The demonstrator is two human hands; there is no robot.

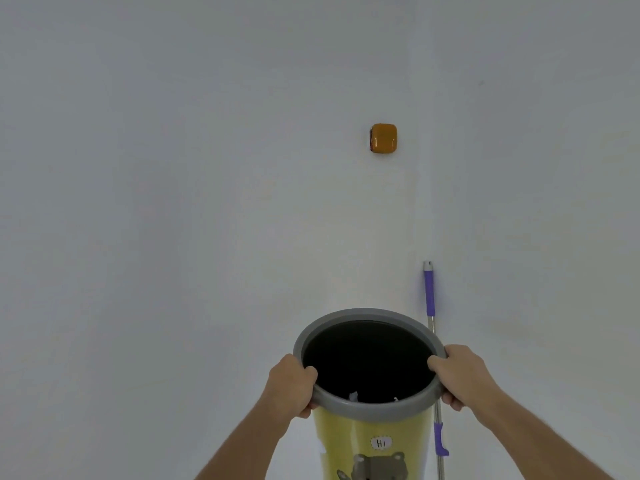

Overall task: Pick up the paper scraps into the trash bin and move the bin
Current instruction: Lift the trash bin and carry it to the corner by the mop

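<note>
Hands: left hand and right hand clamp opposite sides of the trash bin's grey rim.
Bin: held before the white wall.
Scraps: pale paper scraps inside.
Remaining: probably just setting it down.

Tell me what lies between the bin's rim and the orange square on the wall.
Nothing: in the head view, only bare white wall separates the bin from the orange square. The mop handle stands off to the right.
</note>
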